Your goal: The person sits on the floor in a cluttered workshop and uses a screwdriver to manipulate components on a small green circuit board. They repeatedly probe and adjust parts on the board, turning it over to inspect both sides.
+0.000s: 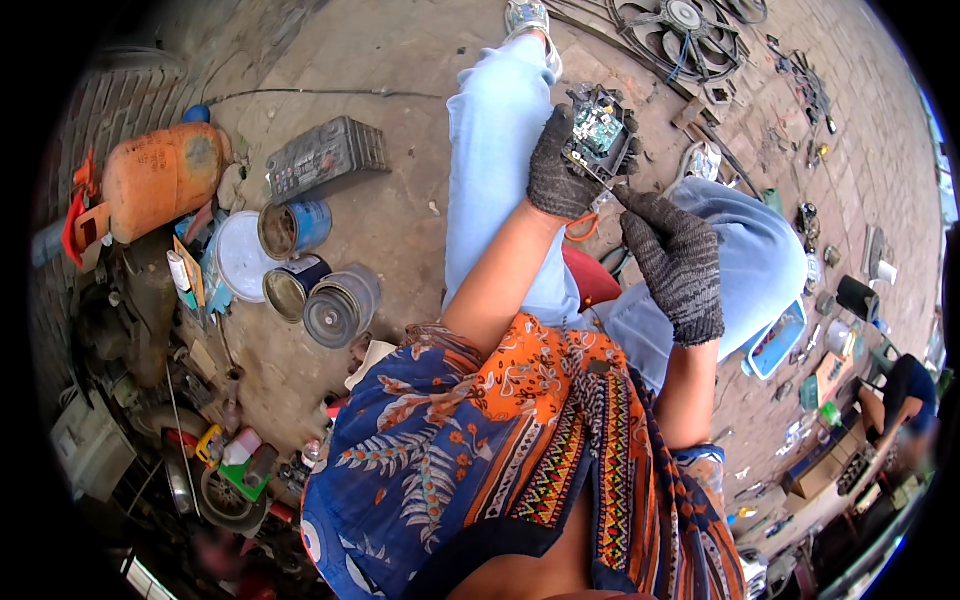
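My left hand [562, 172], in a dark grey knitted glove, grips an electronic module: a green circuit board [598, 130] with small parts, set in a black housing [604, 98]. It is held up between my knees. My right hand [676, 250], gloved alike, has its fingers pinched together at the module's near edge. From its fingertips a thin metal tool [594, 178] slants toward the board; its handle is hidden and its exact kind is unclear. Below the hands, a loop of orange cord [583, 232] shows beside my left wrist.
Left of my leg lie a black slotted case [325, 160], several paint cans [342, 305] and an orange gas cylinder [165, 180]. A radiator fan [682, 30] lies at the far right. A blue tray [778, 342] stands beside my right knee. Another person [900, 400] sits farther right among scattered parts.
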The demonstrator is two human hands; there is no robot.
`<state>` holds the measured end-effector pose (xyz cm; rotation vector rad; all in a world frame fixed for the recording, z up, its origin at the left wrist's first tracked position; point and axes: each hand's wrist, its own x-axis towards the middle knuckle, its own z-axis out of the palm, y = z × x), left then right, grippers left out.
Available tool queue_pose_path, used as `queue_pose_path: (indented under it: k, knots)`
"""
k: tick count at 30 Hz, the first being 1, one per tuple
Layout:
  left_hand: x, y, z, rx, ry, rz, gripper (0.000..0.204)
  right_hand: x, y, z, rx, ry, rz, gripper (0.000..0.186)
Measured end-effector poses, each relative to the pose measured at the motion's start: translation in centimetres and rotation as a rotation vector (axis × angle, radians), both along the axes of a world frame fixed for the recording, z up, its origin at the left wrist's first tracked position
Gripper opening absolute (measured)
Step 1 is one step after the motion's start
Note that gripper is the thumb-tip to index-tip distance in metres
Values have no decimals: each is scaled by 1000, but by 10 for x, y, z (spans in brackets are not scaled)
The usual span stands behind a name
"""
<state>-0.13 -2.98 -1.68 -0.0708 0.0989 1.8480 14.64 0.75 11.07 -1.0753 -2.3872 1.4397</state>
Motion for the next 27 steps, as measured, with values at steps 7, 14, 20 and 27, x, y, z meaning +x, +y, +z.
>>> queue_pose_path:
  k: [7,14,20,27]
  knots:
    - [1,5,-2,-24,-96,41,68,-13,-14,-12,-156,140,-113,25]
    - [-1,6,11,-1,-60,51,47,-17,-28,-45,116,231,-164,26]
    - [0,6,14,-99,-85,31,48,-12,-23,-50,64,275,-147,26]
    - [6,1,22,-68,-234,-70,47,-12,8,-47,-643,649,-743,29]
